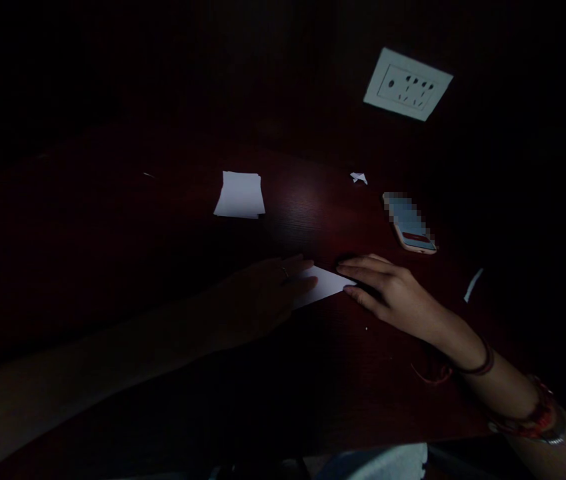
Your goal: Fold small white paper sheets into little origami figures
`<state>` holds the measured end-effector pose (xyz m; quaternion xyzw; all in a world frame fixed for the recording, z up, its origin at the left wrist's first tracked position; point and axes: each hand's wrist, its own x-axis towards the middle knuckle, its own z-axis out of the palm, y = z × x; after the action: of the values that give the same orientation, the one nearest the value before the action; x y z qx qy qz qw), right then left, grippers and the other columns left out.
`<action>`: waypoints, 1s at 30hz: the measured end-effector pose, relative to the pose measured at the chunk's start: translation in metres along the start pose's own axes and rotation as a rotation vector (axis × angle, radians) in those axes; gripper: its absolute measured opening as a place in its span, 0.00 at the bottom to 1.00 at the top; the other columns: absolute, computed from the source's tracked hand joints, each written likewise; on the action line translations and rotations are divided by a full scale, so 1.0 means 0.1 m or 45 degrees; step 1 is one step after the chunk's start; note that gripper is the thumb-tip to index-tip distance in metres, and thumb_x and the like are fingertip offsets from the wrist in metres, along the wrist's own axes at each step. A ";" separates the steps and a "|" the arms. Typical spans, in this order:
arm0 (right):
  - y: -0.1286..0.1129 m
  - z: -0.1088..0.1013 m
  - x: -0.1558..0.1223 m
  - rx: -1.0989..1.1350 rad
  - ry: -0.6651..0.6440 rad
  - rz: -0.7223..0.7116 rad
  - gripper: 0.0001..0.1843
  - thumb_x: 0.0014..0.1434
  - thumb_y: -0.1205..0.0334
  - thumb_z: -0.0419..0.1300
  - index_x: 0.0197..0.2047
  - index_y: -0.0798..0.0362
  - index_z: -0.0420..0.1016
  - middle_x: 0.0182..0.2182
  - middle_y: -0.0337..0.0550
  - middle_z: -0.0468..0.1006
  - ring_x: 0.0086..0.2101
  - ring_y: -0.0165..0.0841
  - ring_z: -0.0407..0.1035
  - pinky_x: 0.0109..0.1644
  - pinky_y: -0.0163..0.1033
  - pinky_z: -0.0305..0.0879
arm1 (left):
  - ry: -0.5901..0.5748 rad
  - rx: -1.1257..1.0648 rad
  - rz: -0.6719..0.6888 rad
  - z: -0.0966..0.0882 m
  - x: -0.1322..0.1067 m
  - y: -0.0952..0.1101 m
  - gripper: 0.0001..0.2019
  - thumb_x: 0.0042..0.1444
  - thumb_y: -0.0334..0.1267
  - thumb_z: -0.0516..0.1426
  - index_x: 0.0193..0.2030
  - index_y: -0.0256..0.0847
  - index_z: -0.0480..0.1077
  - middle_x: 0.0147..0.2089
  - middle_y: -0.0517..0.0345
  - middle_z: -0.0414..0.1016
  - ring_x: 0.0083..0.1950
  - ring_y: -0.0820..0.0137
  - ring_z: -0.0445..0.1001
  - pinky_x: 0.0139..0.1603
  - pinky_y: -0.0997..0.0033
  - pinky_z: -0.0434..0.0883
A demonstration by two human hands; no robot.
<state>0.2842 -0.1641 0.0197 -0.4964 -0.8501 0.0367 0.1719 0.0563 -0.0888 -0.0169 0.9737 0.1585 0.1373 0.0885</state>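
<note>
A: State the position of the folded white paper (330, 285).
B: It lies on the dark red surface (303, 207), between the two hands. The visible part tapers to a point at the right; its left portion runs under the left hand (257, 300).
A: Condition of the left fingers?
B: Extended and slightly parted, laid over the paper rather than closed round it. A thin ring (285, 272) is noted on one. Shadow obscures much of this hand.
A: And the right hand (395, 287)?
B: Fingers partly open. The thumb is at the paper's pointed tip; the other fingers lie bent just beyond it on the far side, with a gap between. The tip sits at that gap. Whether it is pressed there, I cannot tell.
A: Other items?
B: A stack of white paper squares (240, 195), far left of the hands, edges uneven. At far right, a small folded paper piece (359, 178) and a phone (410, 223). A pale strip (473, 285) lies right of the right hand. A socket plate (407, 85) is fixed beyond the phone.
</note>
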 end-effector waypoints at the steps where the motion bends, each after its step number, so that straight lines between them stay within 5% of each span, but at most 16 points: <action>1: 0.00 0.01 -0.01 0.016 -0.034 0.015 0.17 0.56 0.66 0.53 0.49 0.55 0.66 0.45 0.47 0.70 0.45 0.34 0.64 0.51 0.43 0.62 | 0.003 0.017 0.025 0.02 0.00 -0.01 0.18 0.57 0.31 0.47 0.56 0.38 0.57 0.62 0.51 0.50 0.62 0.65 0.48 0.59 0.61 0.51; 15: 0.01 0.08 -0.07 0.160 0.065 0.224 0.11 0.55 0.69 0.53 0.41 0.53 0.73 0.32 0.43 0.73 0.31 0.29 0.68 0.35 0.33 0.65 | 0.007 0.131 0.052 0.01 -0.01 0.02 0.22 0.53 0.29 0.47 0.56 0.40 0.55 0.62 0.55 0.49 0.62 0.66 0.46 0.60 0.63 0.47; 21: 0.05 0.09 -0.12 -0.006 0.007 0.060 0.13 0.56 0.72 0.50 0.43 0.56 0.71 0.34 0.46 0.71 0.35 0.31 0.65 0.38 0.36 0.64 | -0.109 0.066 0.136 -0.01 0.03 -0.02 0.27 0.53 0.26 0.44 0.61 0.42 0.46 0.64 0.60 0.45 0.63 0.71 0.43 0.61 0.65 0.42; 30: 0.09 0.11 -0.15 -0.233 -0.003 -0.150 0.14 0.59 0.69 0.46 0.41 0.59 0.71 0.32 0.50 0.70 0.33 0.34 0.62 0.37 0.41 0.61 | -0.141 0.027 0.125 -0.03 0.01 -0.04 0.26 0.53 0.28 0.46 0.60 0.47 0.49 0.63 0.62 0.47 0.63 0.69 0.45 0.62 0.63 0.41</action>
<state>0.2944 -0.1713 0.0032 -0.4591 -0.8778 -0.0508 0.1268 0.0552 -0.0844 -0.0147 0.9873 0.1069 0.0858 0.0799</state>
